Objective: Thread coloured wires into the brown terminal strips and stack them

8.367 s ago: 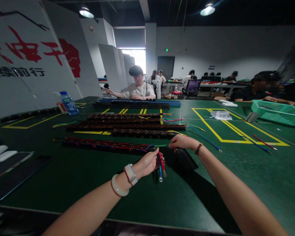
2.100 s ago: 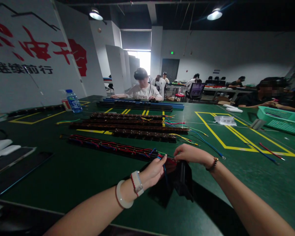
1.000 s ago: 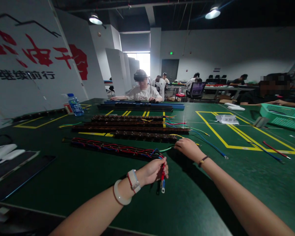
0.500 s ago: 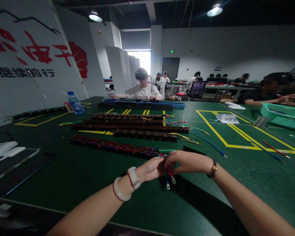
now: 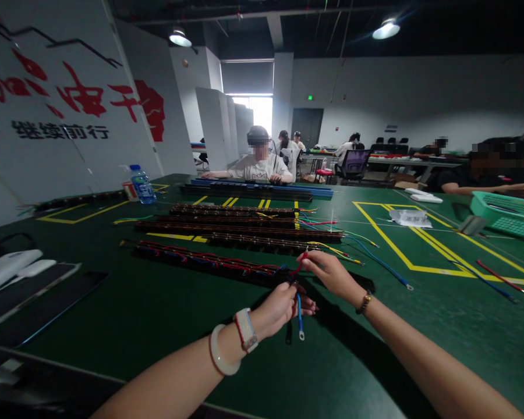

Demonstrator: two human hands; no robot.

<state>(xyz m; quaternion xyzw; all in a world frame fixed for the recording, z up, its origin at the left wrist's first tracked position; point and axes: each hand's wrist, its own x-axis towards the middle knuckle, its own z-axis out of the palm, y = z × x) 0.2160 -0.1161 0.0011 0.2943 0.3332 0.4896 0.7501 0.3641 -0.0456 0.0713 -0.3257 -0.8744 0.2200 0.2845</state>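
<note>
Red wire point(image 5: 296, 270): tip pinched between thumb and fingers of the right hand point(image 5: 333, 278). Left hand point(image 5: 278, 308), just beside, grips the blue wire point(image 5: 300, 319) between thumb and forefinger, other fingers loosely extended; its metal lug points down. Both wires are at the right end of the nearest black strip point(image 5: 205, 262), lying on the green table point(image 5: 157, 326). More dark strips point(image 5: 240, 224) lie beyond.

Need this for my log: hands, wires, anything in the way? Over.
Right hand pinching red wire. Left hand holding blue wire, lugged end below. Wired strips lie beyond, apparently not blocking.
</note>
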